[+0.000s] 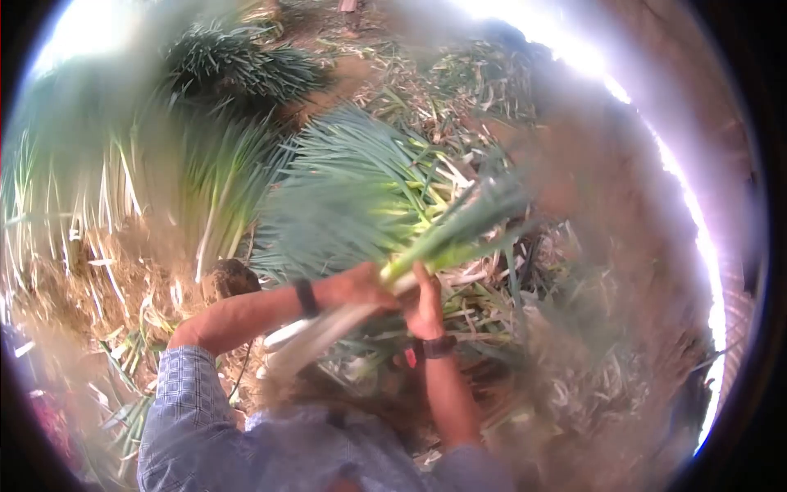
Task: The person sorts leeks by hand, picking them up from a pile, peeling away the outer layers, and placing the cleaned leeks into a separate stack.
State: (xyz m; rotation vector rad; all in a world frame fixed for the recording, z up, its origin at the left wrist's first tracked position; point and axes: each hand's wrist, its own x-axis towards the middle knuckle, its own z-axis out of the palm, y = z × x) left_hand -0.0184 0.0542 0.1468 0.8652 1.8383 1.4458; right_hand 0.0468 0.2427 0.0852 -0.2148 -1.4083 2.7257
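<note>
A bundle of green onions [471, 223] lies slantwise across my hands, green leaves up to the right. Its pale stems and blurred root end [316, 340] point down to the left, towards my body. My left hand [367, 287], with a dark band at the wrist, is closed round the stems. Close beside it, my right hand [424, 305], wearing a dark watch, grips the same bundle where white turns to green. Some fingers of both hands are hidden or blurred. Just beyond the hands lies a heap of green onions [344, 176] with its leaves fanned out.
To the left, green onions [115, 176] stand packed with soil-caked roots [123, 254]. Another dark green pile [238, 66] sits further back. Loose leaves and peelings [484, 316] litter the ground around me. Bare brown soil [607, 221] stretches right, partly smeared by glare.
</note>
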